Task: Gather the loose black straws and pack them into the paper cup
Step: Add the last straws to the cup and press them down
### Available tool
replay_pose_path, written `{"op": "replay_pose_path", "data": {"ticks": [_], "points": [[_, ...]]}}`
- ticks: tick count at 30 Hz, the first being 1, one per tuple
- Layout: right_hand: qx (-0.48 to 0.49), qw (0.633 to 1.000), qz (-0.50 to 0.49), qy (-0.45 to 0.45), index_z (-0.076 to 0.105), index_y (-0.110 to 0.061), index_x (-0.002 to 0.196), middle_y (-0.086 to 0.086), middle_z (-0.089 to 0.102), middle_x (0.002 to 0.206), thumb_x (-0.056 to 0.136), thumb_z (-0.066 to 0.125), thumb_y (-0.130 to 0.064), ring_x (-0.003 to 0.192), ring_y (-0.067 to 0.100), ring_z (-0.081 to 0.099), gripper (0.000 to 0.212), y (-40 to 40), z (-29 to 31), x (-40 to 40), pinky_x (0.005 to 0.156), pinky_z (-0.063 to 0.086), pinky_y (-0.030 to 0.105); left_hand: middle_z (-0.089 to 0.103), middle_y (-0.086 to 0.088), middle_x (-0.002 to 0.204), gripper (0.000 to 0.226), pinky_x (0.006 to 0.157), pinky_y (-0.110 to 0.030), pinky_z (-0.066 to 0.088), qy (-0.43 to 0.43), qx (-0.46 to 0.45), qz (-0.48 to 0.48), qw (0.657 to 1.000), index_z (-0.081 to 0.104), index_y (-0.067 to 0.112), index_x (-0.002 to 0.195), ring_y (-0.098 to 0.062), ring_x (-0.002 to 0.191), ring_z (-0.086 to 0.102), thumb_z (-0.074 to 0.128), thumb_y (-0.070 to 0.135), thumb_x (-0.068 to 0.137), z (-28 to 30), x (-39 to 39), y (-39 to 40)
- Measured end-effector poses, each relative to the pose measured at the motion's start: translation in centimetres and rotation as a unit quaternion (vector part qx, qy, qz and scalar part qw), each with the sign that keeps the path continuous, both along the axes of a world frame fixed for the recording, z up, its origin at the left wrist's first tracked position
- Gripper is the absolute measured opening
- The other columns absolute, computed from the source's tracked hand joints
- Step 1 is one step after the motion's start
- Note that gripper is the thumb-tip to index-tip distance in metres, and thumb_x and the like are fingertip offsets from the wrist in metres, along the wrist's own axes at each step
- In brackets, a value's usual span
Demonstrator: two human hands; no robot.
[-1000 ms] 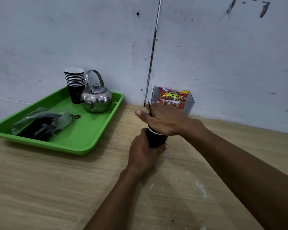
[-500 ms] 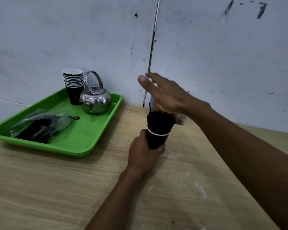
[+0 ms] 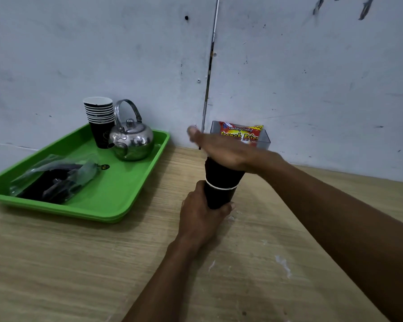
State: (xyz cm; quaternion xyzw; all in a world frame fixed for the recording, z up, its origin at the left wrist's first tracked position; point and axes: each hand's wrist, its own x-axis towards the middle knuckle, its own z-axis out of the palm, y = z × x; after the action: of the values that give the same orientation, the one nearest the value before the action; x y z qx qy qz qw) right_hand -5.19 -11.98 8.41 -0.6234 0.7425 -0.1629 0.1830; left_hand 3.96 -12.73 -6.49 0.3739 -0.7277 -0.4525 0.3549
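Left hand: fingers curled round the lower wall of the paper cup, which stood upright on the wooden table.
Black straws: bundled upright in the cup, tops under the palm.
Right hand: flat, fingers straight, pressed on the straw tops.
Behind: snack packet in a clear box, partly hidden by the right hand.
Far left: green tray with kettle, stacked cups, plastic bag.

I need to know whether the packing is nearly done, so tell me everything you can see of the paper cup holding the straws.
The paper cup is black with a white rolled rim and stands upright on the wooden table, right of the green tray. A dense bundle of black straws fills it and sticks up well above the rim. The left hand grips its lower wall from the near side; the right hand lies flat on the straw tops. Its base is hidden.
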Motion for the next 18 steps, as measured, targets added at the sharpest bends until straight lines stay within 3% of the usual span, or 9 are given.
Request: {"op": "replay_pose_path", "data": {"ticks": [3, 6, 10, 11, 15, 18], "points": [[-0.069, 0.996, -0.058, -0.012, 0.047, -0.014, 0.142, 0.013, 0.043, 0.15, 0.098, 0.009, -0.063, 0.139, 0.028, 0.036, 0.076, 0.1, 0.4, -0.8, 0.107, 0.029, 0.038, 0.07, 0.009, 0.1, 0.059, 0.082, -0.043, 0.055, -0.003, -0.008, -0.001, 1.0, 0.054, 0.028, 0.107, -0.014, 0.094, 0.066, 0.076, 0.054, 0.06, -0.1, -0.1, -0.1], [0.03, 0.996, -0.05, 0.063, 0.041, -0.022, 0.148, 0.009, 0.034, 0.158, 0.093, 0.004, -0.068, 0.145, 0.028, 0.029, 0.081, 0.6, -1.6, -0.7, 0.113, 0.024, 0.043, 0.07, 0.009, 0.103, 0.059, 0.082, -0.045, 0.055, -0.001, -0.016, -0.008, 1.0, 0.055, 0.026, 0.111, -0.014, 0.095, 0.065, 0.078, 0.052, 0.063, -0.1, 0.0, 0.0], [0.023, 0.994, -0.084, -0.069, 0.057, -0.022, 0.136, 0.005, 0.044, 0.152, 0.088, 0.01, -0.077, 0.142, 0.024, 0.035, 0.087, 0.0, -1.3, -1.2, 0.116, 0.023, 0.043, 0.071, 0.006, 0.104, 0.062, 0.082, -0.045, 0.055, 0.006, -0.021, -0.009, 1.0, 0.055, 0.023, 0.113, -0.016, 0.096, 0.066, 0.077, 0.052, 0.062, -0.2, 0.1, -0.1], [0.007, 0.993, -0.094, -0.068, 0.057, -0.022, 0.136, 0.006, 0.045, 0.151, 0.087, 0.012, -0.078, 0.141, 0.025, 0.037, 0.087, -0.1, -1.0, -1.3, 0.115, 0.025, 0.042, 0.071, 0.005, 0.105, 0.062, 0.082, -0.045, 0.055, 0.007, -0.023, -0.009, 1.0, 0.055, 0.023, 0.113, -0.016, 0.096, 0.066, 0.078, 0.051, 0.062, -0.2, 0.0, -0.1], [0.002, 0.997, -0.055, 0.046, 0.05, -0.024, 0.143, 0.005, 0.042, 0.153, 0.093, 0.01, -0.07, 0.142, 0.028, 0.037, 0.079, 0.8, -2.4, -0.9, 0.108, 0.03, 0.042, 0.07, 0.006, 0.107, 0.06, 0.084, -0.045, 0.055, 0.012, -0.023, -0.013, 1.0, 0.055, 0.022, 0.116, -0.015, 0.097, 0.066, 0.081, 0.044, 0.067, 0.0, 0.0, 0.0], [-0.047, 0.997, -0.056, -0.036, 0.051, -0.021, 0.141, 0.003, 0.046, 0.15, 0.095, 0.015, -0.068, 0.14, 0.023, 0.038, 0.075, 1.5, -2.7, -1.1, 0.107, 0.031, 0.04, 0.07, 0.005, 0.108, 0.061, 0.084, -0.044, 0.055, 0.017, -0.028, -0.012, 0.999, 0.055, 0.02, 0.117, -0.016, 0.097, 0.066, 0.083, 0.041, 0.068, 0.1, 0.2, 0.1]]}}
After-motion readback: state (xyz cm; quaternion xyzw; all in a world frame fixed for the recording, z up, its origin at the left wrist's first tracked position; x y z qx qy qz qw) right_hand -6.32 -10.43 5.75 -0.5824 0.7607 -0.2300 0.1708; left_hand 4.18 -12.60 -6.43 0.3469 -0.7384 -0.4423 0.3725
